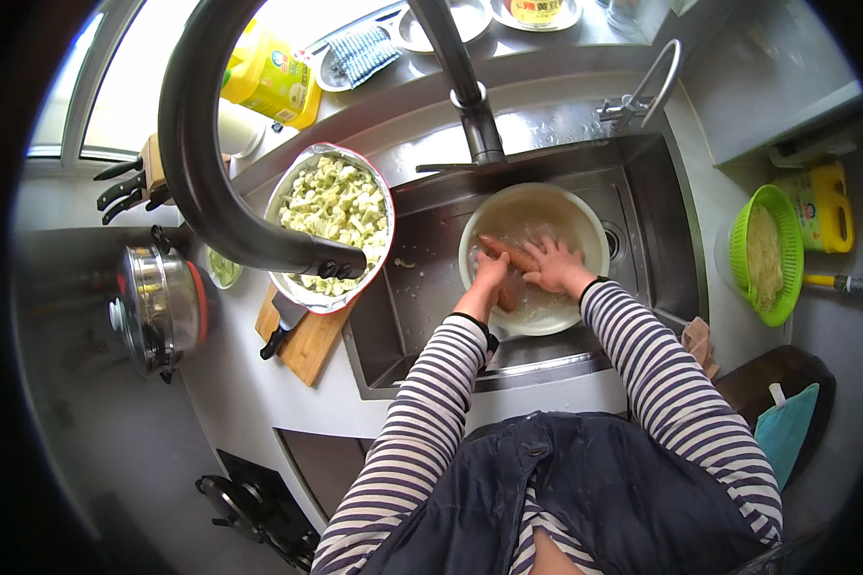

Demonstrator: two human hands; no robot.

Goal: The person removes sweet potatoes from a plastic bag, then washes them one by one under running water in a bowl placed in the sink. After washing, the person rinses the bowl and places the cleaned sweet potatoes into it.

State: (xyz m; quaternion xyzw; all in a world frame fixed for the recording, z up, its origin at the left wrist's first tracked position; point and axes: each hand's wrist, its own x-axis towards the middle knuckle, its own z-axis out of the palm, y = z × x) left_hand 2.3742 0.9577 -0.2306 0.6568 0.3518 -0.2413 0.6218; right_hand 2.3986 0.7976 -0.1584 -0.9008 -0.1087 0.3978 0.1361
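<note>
A pale round basin (592,215) with water in it stands in the metal sink. Inside lies a reddish-orange root vegetable (500,248), probably a carrot, and a second one (507,298) shows partly below my left wrist. My left hand (490,273) grips the upper vegetable near its left part, thumb on top; its other fingers are mostly hidden. Fingers spread, my right hand (557,264) lies palm down at the same vegetable's right end, touching it without closing around it. Both hands are over the basin, at water level.
A dark faucet (482,129) arches over the left side. Beneath its spout stands a bowl of cut cauliflower (331,205), beside a cleaver (288,316) on a wooden cutting board (320,348). At right is a green colander (791,251); a steamer pot (147,302) stands left.
</note>
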